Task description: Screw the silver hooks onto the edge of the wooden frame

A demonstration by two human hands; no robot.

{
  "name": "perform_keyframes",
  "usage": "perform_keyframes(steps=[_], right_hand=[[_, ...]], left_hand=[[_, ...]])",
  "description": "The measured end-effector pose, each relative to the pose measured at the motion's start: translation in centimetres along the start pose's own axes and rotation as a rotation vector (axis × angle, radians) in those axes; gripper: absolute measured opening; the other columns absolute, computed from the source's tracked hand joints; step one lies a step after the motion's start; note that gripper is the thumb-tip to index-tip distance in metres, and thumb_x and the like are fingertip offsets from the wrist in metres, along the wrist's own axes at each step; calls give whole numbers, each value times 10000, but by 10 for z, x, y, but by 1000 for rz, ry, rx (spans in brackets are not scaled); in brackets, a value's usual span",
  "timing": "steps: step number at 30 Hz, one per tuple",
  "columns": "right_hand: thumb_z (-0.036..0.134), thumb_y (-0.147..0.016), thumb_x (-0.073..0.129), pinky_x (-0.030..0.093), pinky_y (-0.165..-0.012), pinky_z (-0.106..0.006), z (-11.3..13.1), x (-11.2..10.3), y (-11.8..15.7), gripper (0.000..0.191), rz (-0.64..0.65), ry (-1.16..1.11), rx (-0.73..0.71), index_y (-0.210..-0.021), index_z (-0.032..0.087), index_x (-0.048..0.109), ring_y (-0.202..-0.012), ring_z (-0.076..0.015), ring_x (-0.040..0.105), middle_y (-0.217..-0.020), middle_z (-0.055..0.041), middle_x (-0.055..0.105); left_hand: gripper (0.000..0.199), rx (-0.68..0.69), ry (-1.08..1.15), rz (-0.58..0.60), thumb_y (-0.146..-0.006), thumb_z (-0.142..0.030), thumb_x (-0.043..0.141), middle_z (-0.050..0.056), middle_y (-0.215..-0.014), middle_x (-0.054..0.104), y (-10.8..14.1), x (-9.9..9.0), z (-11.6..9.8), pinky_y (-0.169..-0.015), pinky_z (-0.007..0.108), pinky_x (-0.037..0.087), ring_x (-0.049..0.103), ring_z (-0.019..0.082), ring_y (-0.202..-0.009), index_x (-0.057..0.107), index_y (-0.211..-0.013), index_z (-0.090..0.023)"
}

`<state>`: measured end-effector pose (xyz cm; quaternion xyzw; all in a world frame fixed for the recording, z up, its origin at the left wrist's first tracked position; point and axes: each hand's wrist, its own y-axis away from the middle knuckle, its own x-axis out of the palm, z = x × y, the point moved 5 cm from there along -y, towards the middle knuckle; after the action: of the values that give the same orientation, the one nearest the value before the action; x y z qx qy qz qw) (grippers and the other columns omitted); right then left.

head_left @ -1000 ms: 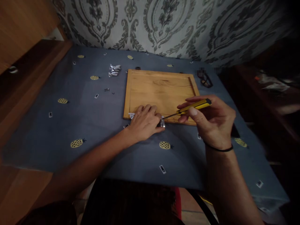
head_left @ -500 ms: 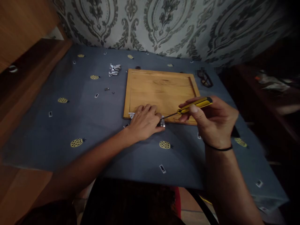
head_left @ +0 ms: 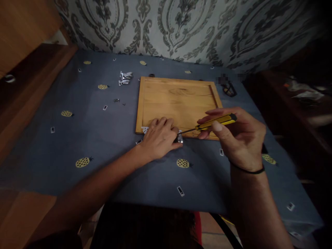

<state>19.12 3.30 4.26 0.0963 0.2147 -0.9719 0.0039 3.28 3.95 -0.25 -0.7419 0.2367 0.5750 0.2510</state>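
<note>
A wooden cabinet door panel (head_left: pixel 178 100) with a raised frame lies flat on the table. At its near edge is a metal hinge (head_left: pixel 180 138), mostly covered by my left hand (head_left: pixel 160 136). The fingers of that hand are curled over the panel's edge, with the thumb beside the hinge, holding it there. My right hand (head_left: pixel 238 135) grips a yellow and black screwdriver (head_left: pixel 215 122) by its handle. The shaft slants down to the left, its tip at the hinge by my left fingers. Part of another metal piece (head_left: pixel 145 129) shows left of my left hand.
Several metal hinges (head_left: pixel 125 78) lie at the back left on the blue pineapple-patterned tablecloth (head_left: pixel 85 138). Small screws (head_left: pixel 116 100) are nearer. Dark-framed glasses (head_left: pixel 229 89) rest beyond the panel's right corner. Patterned curtain-like fabric (head_left: pixel 145 27) rises behind the table.
My right hand and the screwdriver handle have shifted slightly right and down, while the tip stays at the hinge. My left hand keeps its place on the panel. The view has shifted slightly.
</note>
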Motion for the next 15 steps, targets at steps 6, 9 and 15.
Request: perform_keyframes(steps=[6, 9, 15], right_hand=[[214, -827, 787, 582, -528, -261, 3, -4, 1, 84, -17, 115, -44, -908, 235, 790, -552, -120, 689, -883, -31, 768], [230, -803, 810, 548, -486, -283, 8, -3, 1, 83, -47, 187, -85, -869, 271, 781, -524, -124, 655, -839, -8, 759], [221, -807, 802, 576, -519, -304, 5, -8, 10, 222, -80, 219, -25, -994, 338, 779, -599, -153, 689, -890, 22, 770]], left_hand=[[385, 7, -9, -12, -921, -477, 656, 130, -1137, 625, -1, 0, -1, -958, 442, 441, 552, 308, -1139, 680, -1102, -139], [384, 17, -17, -20, -922, -478, 654, 124, -1111, 629, -1, 0, -2, -949, 438, 448, 564, 306, -1121, 680, -1096, -137], [412, 33, -35, -63, -916, -501, 654, 118, -1064, 634, -1, 0, -3, -929, 436, 461, 577, 296, -1072, 679, -1083, -126]])
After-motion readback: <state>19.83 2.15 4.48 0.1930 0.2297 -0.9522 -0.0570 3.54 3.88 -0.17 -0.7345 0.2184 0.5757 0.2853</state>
